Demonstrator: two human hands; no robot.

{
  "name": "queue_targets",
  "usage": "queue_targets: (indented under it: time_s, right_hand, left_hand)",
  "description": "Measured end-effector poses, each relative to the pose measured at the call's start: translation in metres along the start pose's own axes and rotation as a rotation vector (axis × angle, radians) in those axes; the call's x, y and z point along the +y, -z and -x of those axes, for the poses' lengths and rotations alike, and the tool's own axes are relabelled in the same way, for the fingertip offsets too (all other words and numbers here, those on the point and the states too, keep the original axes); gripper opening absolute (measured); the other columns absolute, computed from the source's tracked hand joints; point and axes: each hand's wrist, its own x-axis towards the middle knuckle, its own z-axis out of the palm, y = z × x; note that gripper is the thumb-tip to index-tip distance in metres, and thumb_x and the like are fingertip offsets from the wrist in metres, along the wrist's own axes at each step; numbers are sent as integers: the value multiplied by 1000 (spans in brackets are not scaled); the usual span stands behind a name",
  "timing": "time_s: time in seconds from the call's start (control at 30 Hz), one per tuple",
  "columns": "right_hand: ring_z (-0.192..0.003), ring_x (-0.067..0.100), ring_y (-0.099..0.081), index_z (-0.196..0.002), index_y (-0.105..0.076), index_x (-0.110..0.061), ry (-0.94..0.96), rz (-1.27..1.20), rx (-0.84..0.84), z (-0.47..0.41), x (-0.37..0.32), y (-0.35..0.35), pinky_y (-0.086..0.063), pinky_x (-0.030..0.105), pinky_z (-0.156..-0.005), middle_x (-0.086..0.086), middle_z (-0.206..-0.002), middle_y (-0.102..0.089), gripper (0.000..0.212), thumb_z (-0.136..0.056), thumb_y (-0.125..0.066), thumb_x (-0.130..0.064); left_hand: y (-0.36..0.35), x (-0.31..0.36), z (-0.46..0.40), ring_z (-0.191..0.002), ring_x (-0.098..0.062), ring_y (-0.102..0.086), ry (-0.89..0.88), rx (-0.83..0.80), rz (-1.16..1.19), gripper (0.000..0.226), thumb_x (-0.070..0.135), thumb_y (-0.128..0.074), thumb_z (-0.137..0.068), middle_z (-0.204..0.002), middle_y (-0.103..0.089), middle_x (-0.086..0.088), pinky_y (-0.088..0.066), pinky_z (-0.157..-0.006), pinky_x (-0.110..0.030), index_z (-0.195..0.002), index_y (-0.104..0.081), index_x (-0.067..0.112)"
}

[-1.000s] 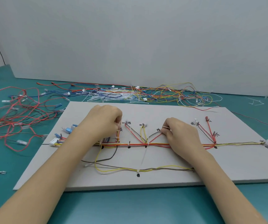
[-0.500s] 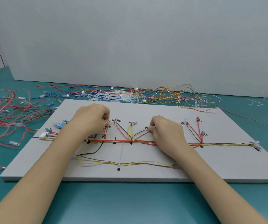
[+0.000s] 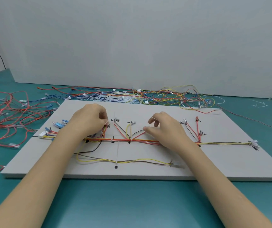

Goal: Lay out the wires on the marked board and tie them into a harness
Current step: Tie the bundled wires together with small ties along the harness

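On the teal tabletop (image 3: pixel 132 203) lies a pale grey marked board (image 3: pixel 230 162), and from its left edge a heap of loose red wires (image 3: pixel 8 116) sprawls across the table. At the board's left end sit a white multi-pin connector (image 3: pixel 42 134) and small blue terminals (image 3: pixel 59 124). The left hand (image 3: pixel 89 120) rests over that end of the harness, fingers curled, with the thumb and forefinger pinching what looks like the white tail of a cable tie (image 3: pixel 106 123) at an upright branch of red and yellow wires, though the blur makes that hard to confirm. Beside it are handwritten black characters (image 3: pixel 117 120), too small and soft to read. A main trunk of red, orange and yellow wires (image 3: pixel 140 140) runs along the board's middle line, with black dots marked under it. A long white cable tie (image 3: pixel 117 152) stands across the board below the trunk, down to a yellow and brown wire pair (image 3: pixel 132 160) that ends in a clear terminal (image 3: pixel 174 165). The right hand (image 3: pixel 164 129) hovers over the trunk with fingers loosely curled and parted, the thumb tip touching a red and black branch; it holds nothing I can make out. Farther right, red branches (image 3: pixel 197 127) rise to scribbled labels, one reading something like "12". A yellow and black pair reaches a white connector (image 3: pixel 253 143) at the far right. Behind the board lies a tangle of multicoloured wires (image 3: pixel 148 96).
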Motion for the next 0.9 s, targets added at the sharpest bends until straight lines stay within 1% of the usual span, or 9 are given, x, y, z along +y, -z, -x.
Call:
queue_targets:
  time_s: [0.1,0.23,0.33,0.4,0.47,0.57,0.63,0.77,0.9]
  right_hand:
    - [-95,14,-54,-108,-65,-19,15,-255,32,8,1,8,-40,27,-84,0,-100,-52,30,-103,-39,-31]
    - [-76,-9,-54,-93,-68,-10,10,-569,-1,20,-7,25,-36,3,-65,-7,-95,-64,37,-105,-35,-21]
    - [-49,2,-37,-109,-70,-8,-17,-765,-199,27,-14,29,-29,10,-48,-3,-75,-58,37,-105,-35,-20]
    - [-49,10,-30,-103,-73,-15,-17,-884,-326,30,-18,32,-24,19,-47,2,-72,-55,38,-106,-36,-22]
    - [-48,10,-29,-85,-75,-27,10,-927,-413,32,-20,35,-21,22,-49,1,-70,-53,43,-105,-37,-24]
    - [-50,11,-28,-103,-74,-13,14,-929,-472,32,-16,34,-20,21,-47,2,-70,-52,38,-105,-38,-26]
    - [-49,11,-32,-110,-70,-4,-22,-980,-467,31,-12,33,-24,20,-45,2,-69,-54,39,-103,-41,-29]
    - [-51,11,-48,-99,-73,-2,-102,-1127,-281,28,0,39,-41,21,-47,3,-67,-61,31,-95,-55,-27]
    - [-58,13,-59,-87,-76,-4,-131,-1217,-152,26,11,43,-50,19,-53,8,-70,-67,22,-77,-71,-23]
  left_hand:
    - [2,12,2,-92,-22,-57,-164,279,320,23,15,-44,-101,-95,-67,-2,-43,-77,-33,-104,-68,16]
    - [9,40,15,-91,-25,-54,-417,647,257,22,21,-53,-99,-96,-67,-2,-40,-83,-41,-107,-70,12]
    - [-1,66,27,-93,-25,-56,-547,545,228,23,30,-57,-94,-96,-70,1,-41,-84,-43,-103,-73,17]
    - [-11,78,33,-93,-21,-56,-565,344,276,24,33,-59,-92,-96,-70,3,-41,-87,-40,-102,-74,17]
    - [-18,83,37,-88,-11,-56,-541,212,430,18,27,-65,-91,-93,-71,5,-40,-85,-24,-102,-74,16]
    - [-16,82,36,-74,-10,-62,-438,116,641,7,11,-72,-85,-79,-71,3,-45,-71,-18,-84,-74,17]
    - [-13,80,33,-67,-6,-62,-375,72,717,18,6,-72,-84,-71,-69,5,-48,-67,-21,-76,-71,22]
    - [-7,67,25,-62,0,-58,-232,222,821,19,9,-68,-88,-69,-68,5,-47,-63,-15,-74,-68,22]
    - [-8,60,20,-62,-1,-58,-210,216,859,19,10,-67,-89,-70,-68,4,-48,-66,-13,-74,-68,22]
